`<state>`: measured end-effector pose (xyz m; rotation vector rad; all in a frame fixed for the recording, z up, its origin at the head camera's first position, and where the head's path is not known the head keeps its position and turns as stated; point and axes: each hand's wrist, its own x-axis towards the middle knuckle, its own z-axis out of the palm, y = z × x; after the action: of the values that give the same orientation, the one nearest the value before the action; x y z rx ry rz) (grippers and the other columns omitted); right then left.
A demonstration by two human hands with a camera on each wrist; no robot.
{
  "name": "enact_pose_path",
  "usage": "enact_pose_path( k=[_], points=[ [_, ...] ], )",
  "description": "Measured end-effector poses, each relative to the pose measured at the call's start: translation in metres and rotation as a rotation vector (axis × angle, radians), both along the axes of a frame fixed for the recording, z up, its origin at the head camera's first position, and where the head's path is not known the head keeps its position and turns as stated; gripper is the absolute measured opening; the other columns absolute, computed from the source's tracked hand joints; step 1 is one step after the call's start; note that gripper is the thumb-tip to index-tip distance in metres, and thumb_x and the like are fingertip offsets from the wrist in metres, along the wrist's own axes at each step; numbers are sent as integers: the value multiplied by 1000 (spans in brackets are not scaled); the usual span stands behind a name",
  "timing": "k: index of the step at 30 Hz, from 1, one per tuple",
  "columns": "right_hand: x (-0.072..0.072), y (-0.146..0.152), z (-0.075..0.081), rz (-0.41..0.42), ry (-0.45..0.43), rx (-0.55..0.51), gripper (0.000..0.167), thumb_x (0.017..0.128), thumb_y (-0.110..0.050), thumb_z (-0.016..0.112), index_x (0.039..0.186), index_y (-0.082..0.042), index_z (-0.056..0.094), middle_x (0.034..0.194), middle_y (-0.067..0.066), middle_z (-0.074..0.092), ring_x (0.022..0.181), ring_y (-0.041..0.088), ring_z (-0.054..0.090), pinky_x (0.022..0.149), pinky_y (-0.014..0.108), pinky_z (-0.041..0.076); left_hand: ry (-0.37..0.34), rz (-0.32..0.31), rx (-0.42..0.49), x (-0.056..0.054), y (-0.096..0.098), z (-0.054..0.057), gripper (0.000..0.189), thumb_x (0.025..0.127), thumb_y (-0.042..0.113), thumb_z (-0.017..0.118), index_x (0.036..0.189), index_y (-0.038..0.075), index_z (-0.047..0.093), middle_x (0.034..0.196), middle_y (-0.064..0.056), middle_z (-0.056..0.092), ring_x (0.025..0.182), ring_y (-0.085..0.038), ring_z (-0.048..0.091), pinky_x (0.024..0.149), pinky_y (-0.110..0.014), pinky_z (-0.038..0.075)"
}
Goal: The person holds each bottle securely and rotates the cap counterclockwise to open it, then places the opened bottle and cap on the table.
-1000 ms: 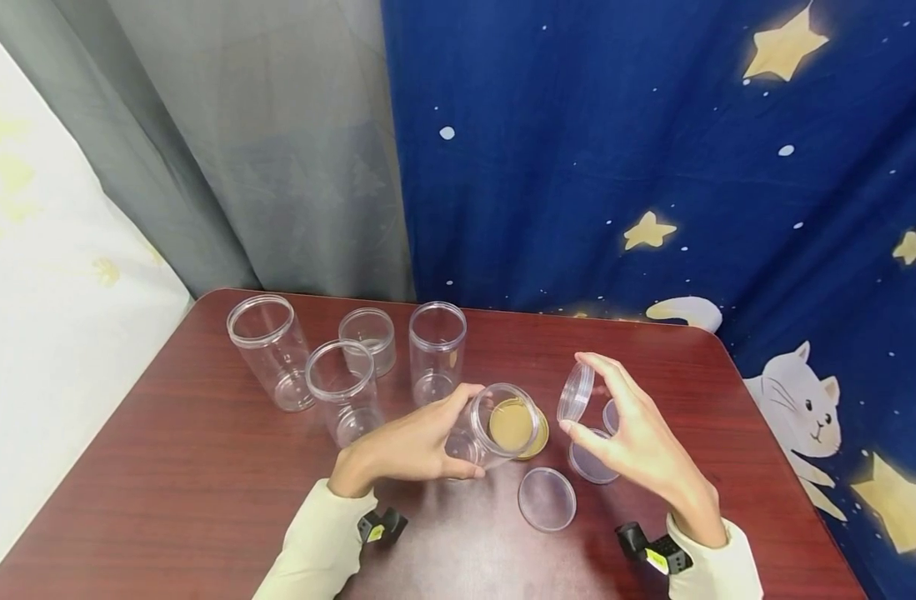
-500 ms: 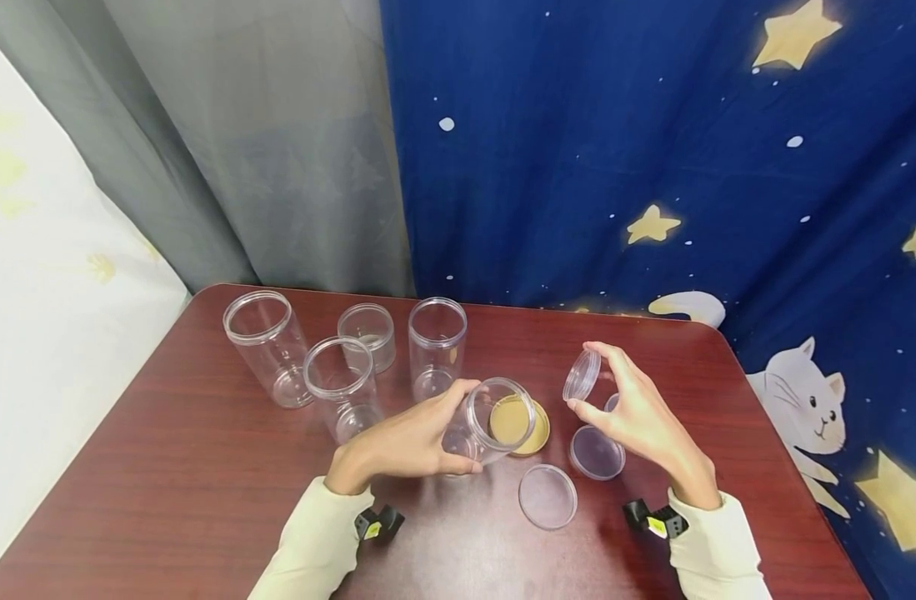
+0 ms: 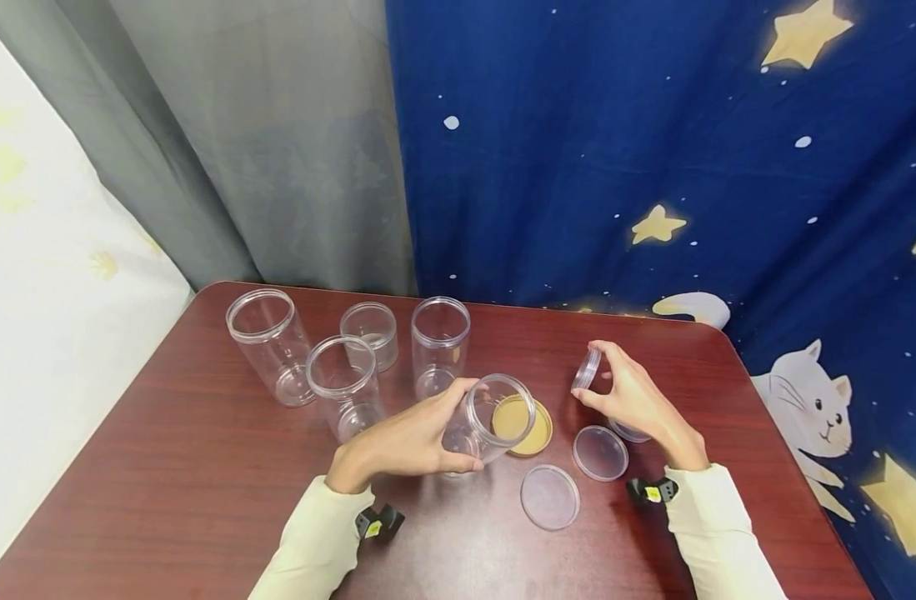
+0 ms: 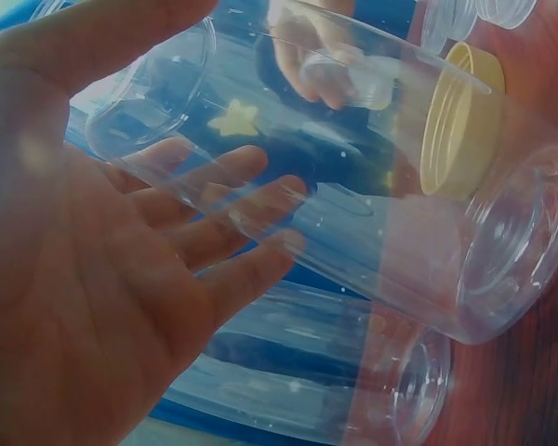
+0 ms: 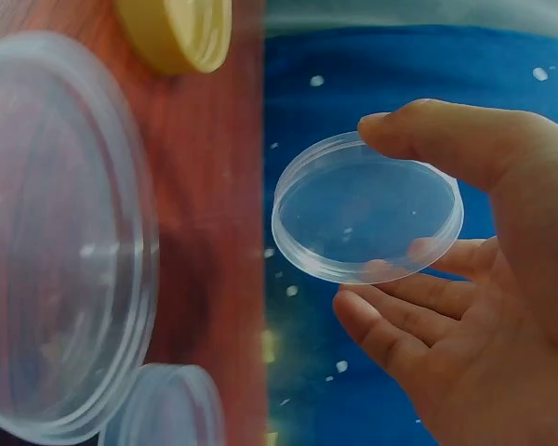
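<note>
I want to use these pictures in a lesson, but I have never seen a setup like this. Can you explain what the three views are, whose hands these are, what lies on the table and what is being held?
There is no machine here: a person works with bare hands and wears three cameras. The wide picture comes from a camera on the head, looking down at a dark red table. The other two come from small cameras on each wrist, close to that hand.

The left hand grips a clear jar, tilted with its open mouth toward the right. The right hand pinches a small clear lid by its edge, above the table.

On the table stand four empty clear jars. A yellow lid lies beside the held jar, and more clear lids lie near the right hand.
</note>
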<state>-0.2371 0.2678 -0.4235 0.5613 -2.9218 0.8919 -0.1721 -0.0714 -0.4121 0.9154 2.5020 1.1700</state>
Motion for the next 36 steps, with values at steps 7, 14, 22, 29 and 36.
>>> enact_pose_path(
  k=[7, 14, 22, 29, 36],
  points=[
    [-11, 6, -14, -7, -28, 15, 70, 80, -21, 81, 133, 5, 44, 115, 26, 61, 92, 39, 68, 83, 52, 56, -11, 9, -1, -1, -3, -2, 91, 79, 35, 83, 150, 17, 30, 138, -4, 54, 120, -9, 54, 108, -37, 43],
    [-19, 9, -25, -7, -56, 12, 68, 80, -21, 82, 130, 6, 45, 111, 28, 63, 92, 40, 68, 83, 52, 55, -28, 23, -11, -2, -6, -4, 90, 79, 36, 83, 149, 16, 30, 136, -2, 54, 119, -8, 54, 107, -37, 43],
    [-21, 13, -29, -30, -112, -43, 69, 81, -22, 81, 132, 4, 43, 121, 32, 60, 106, 48, 64, 89, 56, 53, -48, 22, 2, -2, -11, -5, 89, 79, 38, 83, 147, 12, 31, 137, -10, 55, 122, -18, 56, 108, -43, 42],
    [-20, 17, -29, -38, -137, -80, 70, 81, -21, 82, 131, 6, 42, 124, 34, 58, 113, 49, 61, 92, 56, 51, -43, 22, 18, -2, -13, -8, 84, 79, 33, 84, 143, 13, 34, 132, -12, 58, 120, -15, 57, 107, -41, 43],
    [-20, 21, -26, -66, -144, 20, 76, 81, -28, 81, 136, 10, 43, 128, 34, 57, 115, 49, 60, 94, 55, 50, -31, 43, 14, -1, -17, -12, 85, 78, 33, 84, 144, 15, 34, 130, -7, 60, 116, -10, 58, 105, -38, 45]
  ],
)
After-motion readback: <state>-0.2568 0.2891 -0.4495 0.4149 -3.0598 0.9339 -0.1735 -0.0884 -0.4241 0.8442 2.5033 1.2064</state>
